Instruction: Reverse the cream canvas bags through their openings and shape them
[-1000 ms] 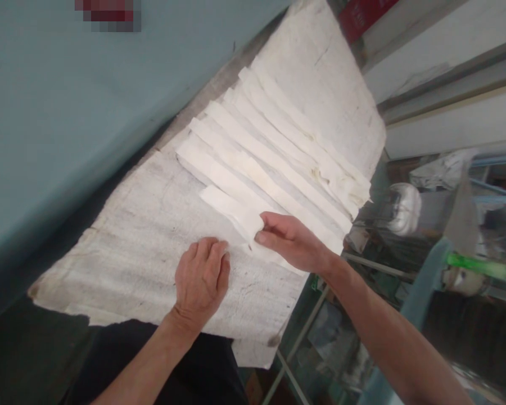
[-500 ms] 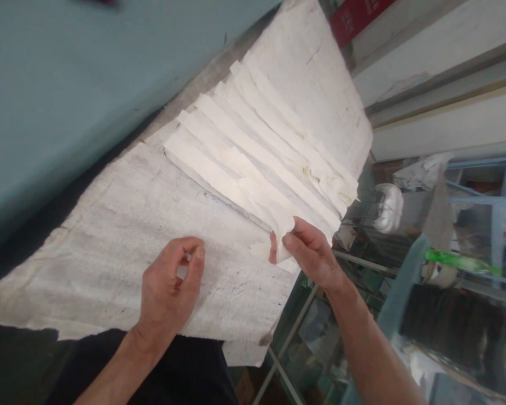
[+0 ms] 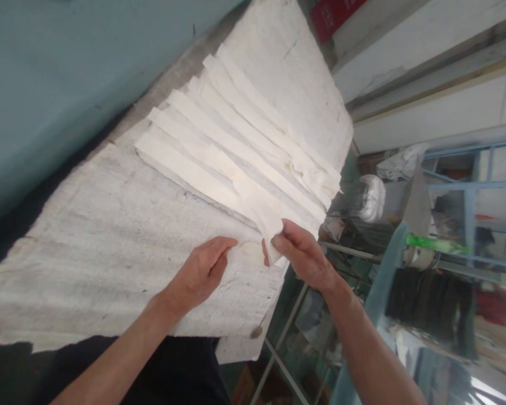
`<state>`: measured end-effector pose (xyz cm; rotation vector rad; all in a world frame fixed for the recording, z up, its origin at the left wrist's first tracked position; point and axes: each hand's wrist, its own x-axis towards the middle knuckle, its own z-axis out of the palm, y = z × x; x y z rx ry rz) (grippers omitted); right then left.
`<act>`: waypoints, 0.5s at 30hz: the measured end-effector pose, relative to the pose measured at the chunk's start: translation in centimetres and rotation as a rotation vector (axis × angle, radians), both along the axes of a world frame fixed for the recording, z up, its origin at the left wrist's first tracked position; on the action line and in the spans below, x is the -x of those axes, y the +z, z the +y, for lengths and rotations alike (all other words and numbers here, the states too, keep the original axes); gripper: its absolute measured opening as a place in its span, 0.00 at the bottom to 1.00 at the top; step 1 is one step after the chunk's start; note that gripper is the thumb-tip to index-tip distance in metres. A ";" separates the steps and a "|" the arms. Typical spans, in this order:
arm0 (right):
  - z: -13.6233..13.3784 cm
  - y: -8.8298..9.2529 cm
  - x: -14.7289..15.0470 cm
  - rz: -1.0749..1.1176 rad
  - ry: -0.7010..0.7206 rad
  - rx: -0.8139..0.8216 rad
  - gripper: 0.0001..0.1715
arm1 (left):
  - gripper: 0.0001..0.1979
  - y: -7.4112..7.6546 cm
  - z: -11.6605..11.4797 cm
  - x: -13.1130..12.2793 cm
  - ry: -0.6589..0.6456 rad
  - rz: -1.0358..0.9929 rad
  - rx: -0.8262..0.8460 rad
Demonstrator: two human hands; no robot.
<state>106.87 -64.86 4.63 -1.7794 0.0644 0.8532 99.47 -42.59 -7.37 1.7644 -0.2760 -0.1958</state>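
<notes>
Several thin white sheets (image 3: 219,126), paper or cloth I cannot tell, lie overlapping in a fan on a worn, whitish padded board (image 3: 122,225). Between thumb and fingers my right hand (image 3: 306,253) grips the curled near corner of a white sheet (image 3: 270,228), lifted off the layers. My left hand (image 3: 204,273) is closed, thumb against the curled fingers, its index fingertip beside a pale loose edge (image 3: 253,252) on the board. Whether anything is pinched in it is hidden.
A pale blue-green surface (image 3: 67,67) runs along the upper left. To the right stand a metal rack (image 3: 346,253), a white bundle (image 3: 371,197), a green bottle-like object (image 3: 436,243) and a dark ribbed stack (image 3: 432,309). A red item (image 3: 333,17) is at the top.
My left hand has moved right and slightly up the picture, closer to the right hand, its fingers closing together. The right hand keeps hold of the sheet's corner. The view has shifted slightly.
</notes>
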 end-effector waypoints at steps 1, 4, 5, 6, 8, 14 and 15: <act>-0.5 0.2 0.1 0.016 0.000 0.014 0.31 | 0.18 -0.4 -0.1 0.4 -0.015 -0.030 0.006; -2.3 1.7 0.9 0.060 0.000 0.062 0.31 | 0.20 -0.8 -0.6 1.5 -0.034 -0.113 0.003; -2.9 2.5 1.3 0.067 -0.003 0.082 0.31 | 0.20 -0.9 -0.9 1.7 -0.028 -0.134 -0.005; -3.5 3.3 1.6 0.072 -0.008 0.102 0.31 | 0.20 -1.0 -1.1 1.9 -0.018 -0.150 -0.016; -4.4 4.6 2.3 0.079 -0.011 0.133 0.30 | 0.20 -1.0 -1.6 2.0 0.003 -0.174 -0.039; -6.6 5.3 3.3 0.147 0.039 0.165 0.33 | 0.18 -1.2 -1.9 1.8 0.019 -0.204 -0.102; -7.3 5.5 3.4 0.165 0.042 0.174 0.33 | 0.18 -1.2 -1.9 1.8 0.018 -0.206 -0.110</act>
